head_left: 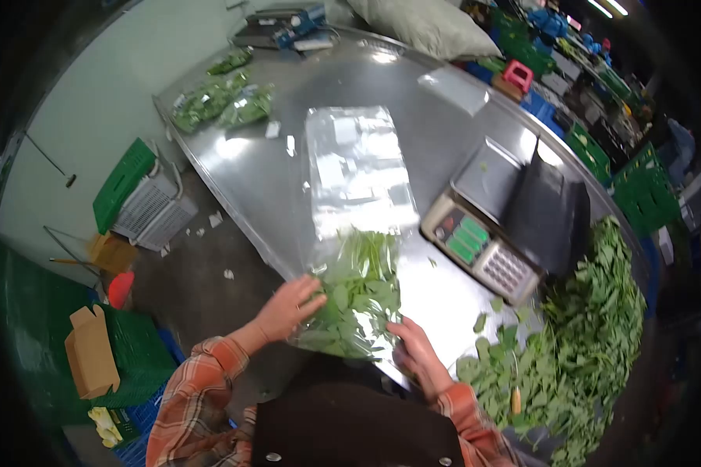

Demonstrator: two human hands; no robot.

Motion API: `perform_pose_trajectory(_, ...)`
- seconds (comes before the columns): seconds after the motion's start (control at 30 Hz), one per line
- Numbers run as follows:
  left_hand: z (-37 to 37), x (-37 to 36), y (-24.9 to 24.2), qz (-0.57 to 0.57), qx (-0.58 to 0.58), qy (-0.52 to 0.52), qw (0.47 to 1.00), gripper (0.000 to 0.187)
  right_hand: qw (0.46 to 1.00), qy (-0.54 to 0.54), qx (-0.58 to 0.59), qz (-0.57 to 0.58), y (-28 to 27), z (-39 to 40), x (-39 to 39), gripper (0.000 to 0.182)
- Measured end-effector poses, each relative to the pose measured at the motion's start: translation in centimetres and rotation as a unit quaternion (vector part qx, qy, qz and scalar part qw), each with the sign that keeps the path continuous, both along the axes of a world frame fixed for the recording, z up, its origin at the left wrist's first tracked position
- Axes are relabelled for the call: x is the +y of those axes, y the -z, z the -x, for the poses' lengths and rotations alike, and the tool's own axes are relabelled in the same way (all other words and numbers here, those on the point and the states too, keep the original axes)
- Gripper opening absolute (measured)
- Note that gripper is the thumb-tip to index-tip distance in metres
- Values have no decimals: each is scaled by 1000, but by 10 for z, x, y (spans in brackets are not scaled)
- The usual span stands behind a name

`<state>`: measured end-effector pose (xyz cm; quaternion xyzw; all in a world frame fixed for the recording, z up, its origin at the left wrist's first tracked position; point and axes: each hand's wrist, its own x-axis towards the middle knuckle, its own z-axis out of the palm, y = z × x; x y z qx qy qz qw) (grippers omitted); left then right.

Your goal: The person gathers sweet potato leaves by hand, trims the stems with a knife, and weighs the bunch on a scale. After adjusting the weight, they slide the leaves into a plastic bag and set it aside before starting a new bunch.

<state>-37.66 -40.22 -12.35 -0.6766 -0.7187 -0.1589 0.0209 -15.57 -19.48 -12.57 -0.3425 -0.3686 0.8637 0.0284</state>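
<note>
A clear plastic bag of leafy greens (354, 300) lies at the near edge of the metal table, its stems pointing away from me. My left hand (292, 305) holds the bag's left side, with the fingertips on the film. On the bag's lower right side, my right hand (420, 354) grips the edge with its fingers; part of that hand is in shadow. Just beyond lies a stack of flat clear bags (358, 167). A heap of loose greens (588, 335) covers the table to the right, with an orange-handled tool (516, 401) among the leaves.
A digital scale (487, 237) stands right of the bags, with a black sheet (549, 210) beside it. Filled bags of greens (222, 101) sit at the table's far left corner. Crates (152, 194) stand on the floor to the left. A large white sack (428, 27) rests at the back.
</note>
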Motion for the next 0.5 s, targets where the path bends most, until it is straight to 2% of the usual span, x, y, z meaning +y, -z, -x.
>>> perform_pose_trajectory(0.03,6,11,-3,-40,-32,51,997,52,1000,2,16,18,-24,1,4,39)
perform_pose_trajectory(0.07,12,21,-14,-60,-84,43,994,47,991,56,113,49,7,-7,13,35)
perform_pose_trajectory(0.13,19,46,-45,-110,-188,34,975,39,935,63,223,268,-7,-18,41,27)
perform_pose_trajectory(0.17,25,63,-57,-139,-263,-29,954,35,934,138,221,244,-29,-21,46,30)
perform_pose_trajectory(0.2,35,82,-70,-167,-337,-87,922,32,941,160,219,203,-35,-23,53,26)
perform_pose_trajectory(0.23,51,96,-83,-192,-410,-142,881,32,952,183,193,151,-30,-24,60,21)
perform_pose_trajectory(0.3,107,120,-99,-173,-479,-289,811,36,961,216,115,128,-1,-32,70,21)
perform_pose_trajectory(0.33,140,133,-93,-292,-476,-288,778,38,967,213,87,107,-11,-30,62,21)
perform_pose_trajectory(0.37,185,131,-103,-151,-381,-434,802,43,970,221,58,85,-21,-29,50,21)
perform_pose_trajectory(0.43,266,123,-96,-385,-376,-406,739,44,977,179,27,111,-12,-41,42,22)
perform_pose_trajectory(0.47,311,120,-104,-382,-324,-407,764,42,978,189,2,94,3,-50,37,22)
perform_pose_trajectory(0.5,342,104,-110,-316,-195,-413,832,40,974,209,-25,85,22,-62,29,23)
